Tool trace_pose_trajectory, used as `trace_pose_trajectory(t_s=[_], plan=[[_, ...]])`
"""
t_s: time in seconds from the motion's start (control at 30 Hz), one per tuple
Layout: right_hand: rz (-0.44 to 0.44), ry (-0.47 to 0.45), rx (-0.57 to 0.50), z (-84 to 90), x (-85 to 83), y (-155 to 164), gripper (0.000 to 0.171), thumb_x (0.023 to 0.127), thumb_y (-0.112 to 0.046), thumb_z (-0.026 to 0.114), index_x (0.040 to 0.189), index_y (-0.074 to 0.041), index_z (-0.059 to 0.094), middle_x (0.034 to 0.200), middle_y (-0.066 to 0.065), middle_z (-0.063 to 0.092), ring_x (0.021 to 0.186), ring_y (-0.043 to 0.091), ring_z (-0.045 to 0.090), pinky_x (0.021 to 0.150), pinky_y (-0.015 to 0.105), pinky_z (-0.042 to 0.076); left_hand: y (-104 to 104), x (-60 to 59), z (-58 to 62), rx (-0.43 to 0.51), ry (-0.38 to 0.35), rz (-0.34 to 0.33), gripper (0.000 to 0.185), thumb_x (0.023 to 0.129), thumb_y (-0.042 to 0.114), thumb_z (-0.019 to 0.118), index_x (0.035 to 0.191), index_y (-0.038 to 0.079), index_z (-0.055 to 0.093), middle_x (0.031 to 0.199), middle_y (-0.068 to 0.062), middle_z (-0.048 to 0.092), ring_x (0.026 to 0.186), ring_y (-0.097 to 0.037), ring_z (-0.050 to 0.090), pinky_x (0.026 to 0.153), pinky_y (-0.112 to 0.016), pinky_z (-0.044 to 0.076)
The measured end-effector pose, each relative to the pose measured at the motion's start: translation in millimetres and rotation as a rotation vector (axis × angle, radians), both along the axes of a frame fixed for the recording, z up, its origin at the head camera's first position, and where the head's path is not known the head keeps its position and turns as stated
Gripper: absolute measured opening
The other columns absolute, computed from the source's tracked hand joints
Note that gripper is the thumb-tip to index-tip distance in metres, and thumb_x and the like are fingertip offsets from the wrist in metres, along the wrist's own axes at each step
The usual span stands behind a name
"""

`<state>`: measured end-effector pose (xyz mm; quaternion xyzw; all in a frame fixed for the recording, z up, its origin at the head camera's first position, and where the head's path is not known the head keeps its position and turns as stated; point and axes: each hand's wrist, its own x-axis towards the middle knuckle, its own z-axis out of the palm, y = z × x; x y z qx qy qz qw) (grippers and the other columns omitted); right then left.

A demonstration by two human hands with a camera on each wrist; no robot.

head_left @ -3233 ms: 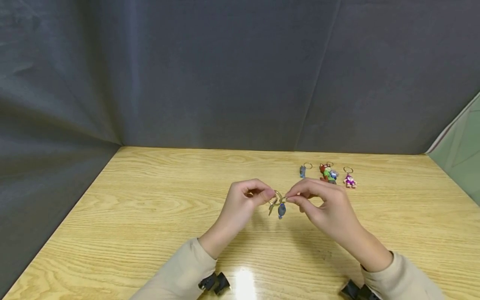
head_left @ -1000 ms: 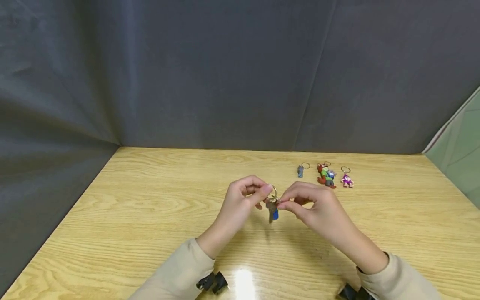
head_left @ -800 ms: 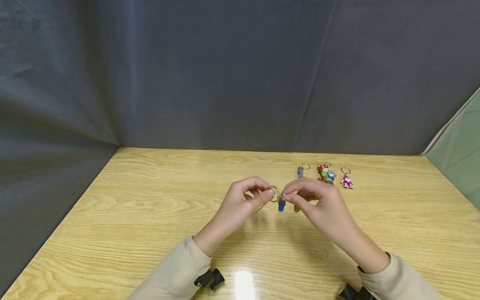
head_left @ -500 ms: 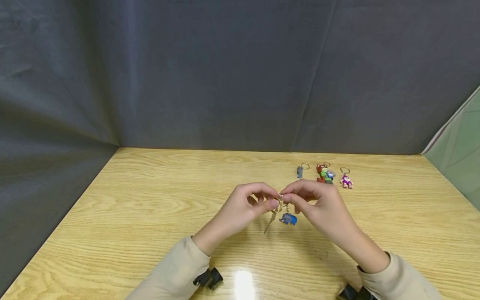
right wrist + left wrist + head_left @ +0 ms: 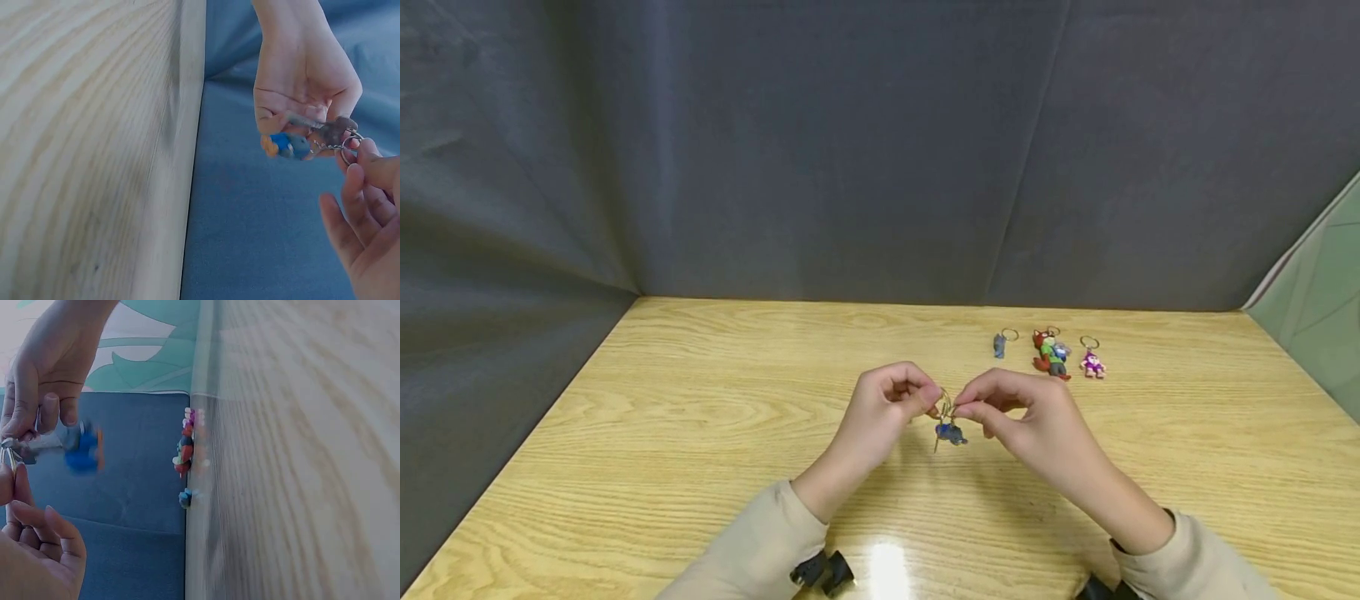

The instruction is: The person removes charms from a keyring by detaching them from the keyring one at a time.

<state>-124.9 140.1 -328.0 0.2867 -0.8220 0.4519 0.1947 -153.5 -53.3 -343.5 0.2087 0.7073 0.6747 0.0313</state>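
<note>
Both your left hand (image 5: 887, 404) and right hand (image 5: 1015, 408) pinched the light, stiff, slippery key ring (image 5: 945, 406) mid-desk, its charm (image 5: 951, 432) dangling.

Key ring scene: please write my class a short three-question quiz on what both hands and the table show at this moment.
1. True or false: the left hand and the right hand both pinch the key ring above the table.
2. Multiple choice: what hangs from the key ring? A) a red whistle B) a key and a blue charm C) nothing
3. Fill in: the spare keychains lie on the table's far ______ side.

Key: 1 true; 2 B; 3 right.
</note>
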Motion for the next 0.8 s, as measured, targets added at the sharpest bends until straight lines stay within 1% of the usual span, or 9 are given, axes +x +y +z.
trace_pose_trajectory(t_s=[0.03, 0.1, 0.2, 0.27, 0.37, 0.47, 0.67, 0.8], plan=[[0.002, 0.004, -0.001, -0.5, -0.2, 0.0, 0.024, 0.079, 0.009, 0.077, 0.085, -0.014, 0.073, 0.077, -0.008, 0.07, 0.054, 0.006, 0.057, 0.05, 0.023, 0.047, 0.4, 0.1, -0.4, 0.011, -0.013, -0.001, 0.014, 0.095, 0.006, 0.065, 0.087, -0.005, 0.067, 0.074, -0.001, 0.065, 0.071, -0.015, 0.061, 0.074, -0.033, 0.049], [0.0, 0.004, -0.001, -0.9, -0.2, 0.0, 0.024, 0.079, 0.009, 0.077, 0.084, -0.014, 0.073, 0.077, -0.009, 0.07, 0.055, 0.006, 0.058, 0.051, 0.023, 0.048, 1.3, 0.0, -1.6, 0.025, -0.029, -0.002, 0.014, 0.095, 0.006, 0.065, 0.087, -0.006, 0.066, 0.073, 0.001, 0.063, 0.069, -0.013, 0.059, 0.073, -0.032, 0.048], [0.001, 0.004, 0.002, -0.9, 0.0, 0.2, 0.024, 0.078, 0.009, 0.078, 0.083, -0.014, 0.074, 0.078, -0.009, 0.071, 0.06, 0.006, 0.062, 0.055, 0.023, 0.051, 2.9, 0.6, -3.3, 0.035, -0.044, 0.003, 0.013, 0.094, 0.003, 0.064, 0.086, -0.007, 0.064, 0.071, 0.003, 0.062, 0.067, -0.011, 0.057, 0.067, -0.027, 0.043], [0.012, 0.008, 0.003, -0.8, 0.0, 0.4, 0.026, 0.077, 0.01, 0.078, 0.083, -0.014, 0.075, 0.079, -0.009, 0.072, 0.066, 0.007, 0.065, 0.059, 0.023, 0.053, 4.0, 1.6, -3.7, 0.036, -0.051, 0.003, 0.013, 0.094, 0.001, 0.062, 0.084, -0.007, 0.063, 0.07, 0.003, 0.06, 0.066, -0.01, 0.055, 0.065, -0.024, 0.04], [0.041, 0.032, -0.002, -0.9, -0.8, 0.8, 0.029, 0.074, 0.013, 0.079, 0.083, -0.014, 0.075, 0.082, -0.008, 0.073, 0.074, 0.009, 0.068, 0.067, 0.022, 0.054, 6.1, 3.4, -3.7, 0.055, -0.07, -0.005, 0.013, 0.093, -0.001, 0.061, 0.082, -0.007, 0.059, 0.07, 0.002, 0.06, 0.066, -0.01, 0.055, 0.063, -0.023, 0.038], [0.066, 0.039, -0.003, -1.1, -1.3, 1.3, 0.032, 0.073, 0.015, 0.078, 0.083, -0.015, 0.075, 0.084, -0.007, 0.073, 0.078, 0.01, 0.069, 0.072, 0.022, 0.054, 8.1, 5.1, -3.6, 0.08, -0.097, -0.014, 0.015, 0.093, -0.002, 0.06, 0.08, -0.007, 0.055, 0.069, 0.001, 0.059, 0.066, -0.011, 0.055, 0.062, -0.022, 0.037], [0.108, -0.001, -0.005, -2.2, -1.3, 2.1, 0.029, 0.078, 0.014, 0.074, 0.084, -0.015, 0.072, 0.086, -0.006, 0.072, 0.081, 0.01, 0.069, 0.076, 0.024, 0.055, 11.2, 7.4, -3.8, 0.102, -0.151, -0.027, 0.012, 0.09, -0.003, 0.058, 0.08, -0.008, 0.054, 0.067, 0.003, 0.058, 0.066, -0.01, 0.054, 0.064, -0.023, 0.038], [0.14, 0.014, -0.012, -3.0, -2.5, 1.7, 0.029, 0.078, 0.014, 0.074, 0.085, -0.014, 0.071, 0.087, -0.005, 0.072, 0.081, 0.011, 0.069, 0.077, 0.024, 0.054, 10.9, 9.2, -3.9, 0.119, -0.166, -0.037, 0.014, 0.09, -0.003, 0.058, 0.077, -0.004, 0.053, 0.066, 0.002, 0.057, 0.065, -0.01, 0.053, 0.064, -0.023, 0.037]])
